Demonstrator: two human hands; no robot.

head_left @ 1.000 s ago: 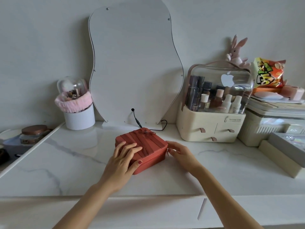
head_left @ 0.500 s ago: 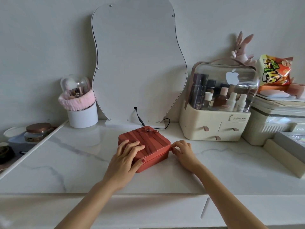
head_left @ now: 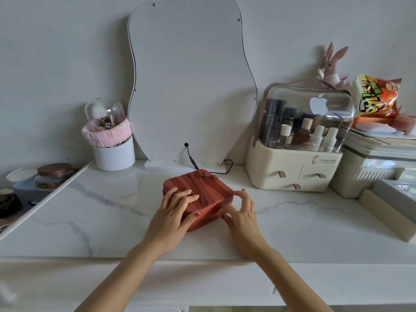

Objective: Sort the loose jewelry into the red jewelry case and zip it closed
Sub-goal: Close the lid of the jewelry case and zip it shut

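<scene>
Red jewelry case [head_left: 202, 190] under flat left hand [head_left: 173, 215]; right hand [head_left: 242, 215] pinching its right side.

bare forearms, dark red nail polish

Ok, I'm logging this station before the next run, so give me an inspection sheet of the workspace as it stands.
Surface: white marble-look tabletop, no loose jewelry seen on it.
Job's things: red jewelry case, lid down; whether the zip is fully closed cannot be told.
Clutter: brush holder, cosmetics organizer, plush rabbit, snack bag, copper-lidded jar.
Hands: left hand rests flat on the case lid; right hand at the case's right side, fingers curled at the zip line.
Cables: black cable plugged into the mirror.
Surroundings: plain pale wall.
</scene>
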